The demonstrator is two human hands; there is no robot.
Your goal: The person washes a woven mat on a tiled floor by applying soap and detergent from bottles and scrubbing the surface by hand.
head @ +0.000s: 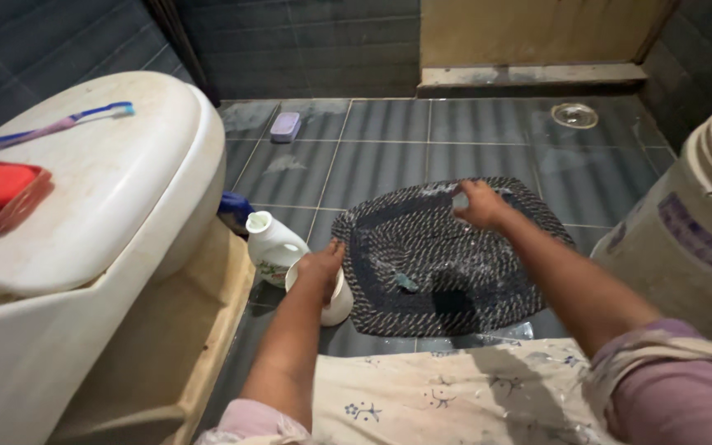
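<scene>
Kneeling, we press our right hand (481, 204), fingers curled, onto the dark braided oval mat (447, 255). Our left hand (320, 268) grips a small white cup (338, 303) beside the white plastic bottle (274, 247).

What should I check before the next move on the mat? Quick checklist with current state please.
1. Left hand on the white cup beside the mat: ok, hand rests on its top.
2. Right hand on the dark woven mat: ok, at its far edge; whether it holds anything, cannot tell.
3. Mat flat on the tiled floor: ok.
4. White detergent bottle upright: not ok, it leans, and its cap cannot be made out.
5. Large white bucket apart from right arm: ok.
6. Floor dry: not ok, wet patches by the mat's near edge.
</scene>
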